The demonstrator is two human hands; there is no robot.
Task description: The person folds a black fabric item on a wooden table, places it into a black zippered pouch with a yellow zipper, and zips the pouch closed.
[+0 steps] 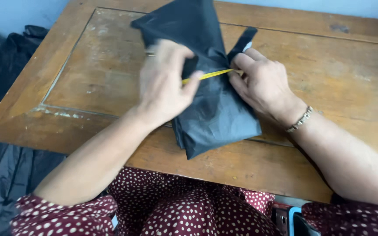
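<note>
Folded black plastic bundle lies on worn wooden bench, between both hands. Left hand and right hand, both pinched closed, stretch thin yellow rubber band taut across it.

The surface is worn brown wood, scratched and dull, with pale scuffs. The black bundle looks like thin plastic sheet, creased with a faint sheen. The yellow band looks like smooth rubber. The bracelet is shiny metal.
</note>
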